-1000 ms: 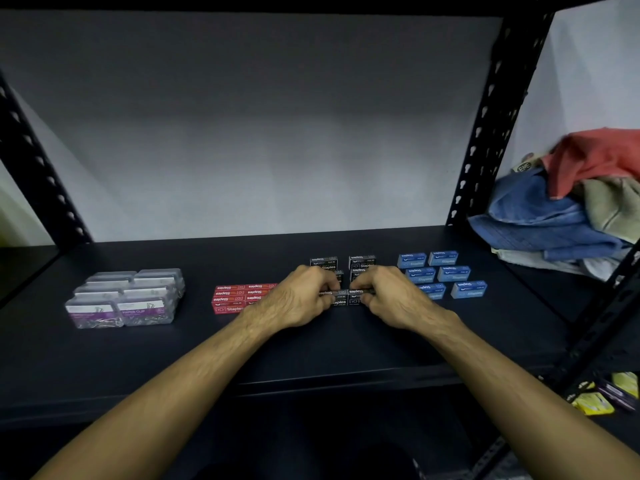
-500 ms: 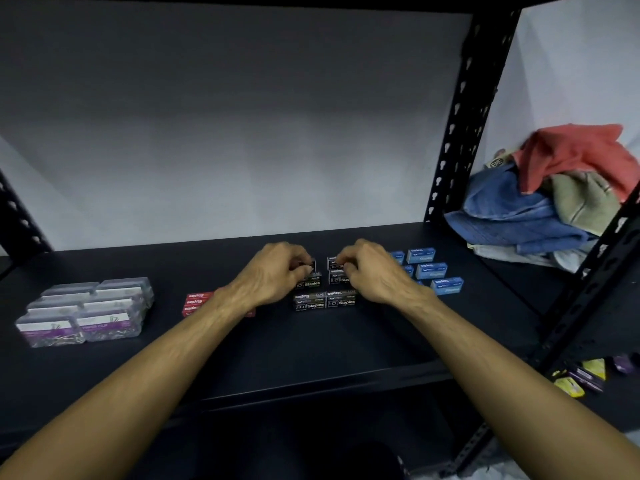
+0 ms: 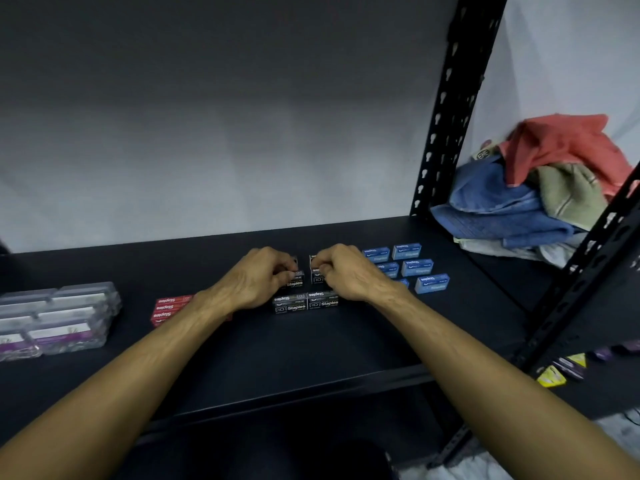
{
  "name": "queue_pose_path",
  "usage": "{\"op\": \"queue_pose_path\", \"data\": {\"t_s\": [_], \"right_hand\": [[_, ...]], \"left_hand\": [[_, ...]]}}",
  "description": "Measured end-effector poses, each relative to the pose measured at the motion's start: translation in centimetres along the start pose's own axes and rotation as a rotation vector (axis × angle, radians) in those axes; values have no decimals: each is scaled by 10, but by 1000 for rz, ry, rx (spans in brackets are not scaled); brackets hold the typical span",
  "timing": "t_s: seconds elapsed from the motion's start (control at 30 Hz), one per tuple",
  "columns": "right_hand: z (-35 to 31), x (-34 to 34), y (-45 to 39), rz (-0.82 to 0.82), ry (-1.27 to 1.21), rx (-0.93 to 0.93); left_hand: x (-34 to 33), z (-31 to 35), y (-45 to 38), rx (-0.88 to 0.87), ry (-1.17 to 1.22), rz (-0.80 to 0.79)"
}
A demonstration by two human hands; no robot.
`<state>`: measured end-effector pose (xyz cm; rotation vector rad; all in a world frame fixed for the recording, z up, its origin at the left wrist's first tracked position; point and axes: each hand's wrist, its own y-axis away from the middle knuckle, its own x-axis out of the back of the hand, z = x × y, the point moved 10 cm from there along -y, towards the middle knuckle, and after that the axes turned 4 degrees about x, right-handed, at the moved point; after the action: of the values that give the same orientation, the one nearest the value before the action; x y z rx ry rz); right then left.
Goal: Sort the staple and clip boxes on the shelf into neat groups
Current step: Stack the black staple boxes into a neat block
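Black staple boxes sit in two columns at the middle of the dark shelf (image 3: pixel 311 355). The front pair (image 3: pixel 290 304) lies free, side by side. My left hand (image 3: pixel 256 278) pinches the left black box (image 3: pixel 295 281) in the row behind. My right hand (image 3: pixel 349 273) pinches the right black box (image 3: pixel 316 278) beside it. Further black boxes behind are mostly hidden by my fingers. Blue staple boxes (image 3: pixel 417 266) form a group to the right. Red staple boxes (image 3: pixel 169 306) lie left of my left wrist, partly covered. Clear clip boxes (image 3: pixel 55 317) stand grouped at the far left.
A black perforated upright (image 3: pixel 450 109) rises at the shelf's back right. Beyond it lies a pile of folded clothes (image 3: pixel 540 188). Small yellow and purple packets (image 3: pixel 561 370) lie on a lower level at the right. A grey wall backs the shelf.
Both hands have moved from the front pair of black boxes back to the row behind it. The front pair now lies uncovered. The view has swung to the right.
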<state>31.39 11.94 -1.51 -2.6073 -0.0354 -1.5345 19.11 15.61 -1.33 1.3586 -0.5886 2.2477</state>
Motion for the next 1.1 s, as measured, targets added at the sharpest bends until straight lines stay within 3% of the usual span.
{"op": "queue_pose_path", "data": {"t_s": [1.1], "right_hand": [[-10,-16,17,-179,-106,8]], "left_hand": [[-9,6,27,26,168,-182]]}}
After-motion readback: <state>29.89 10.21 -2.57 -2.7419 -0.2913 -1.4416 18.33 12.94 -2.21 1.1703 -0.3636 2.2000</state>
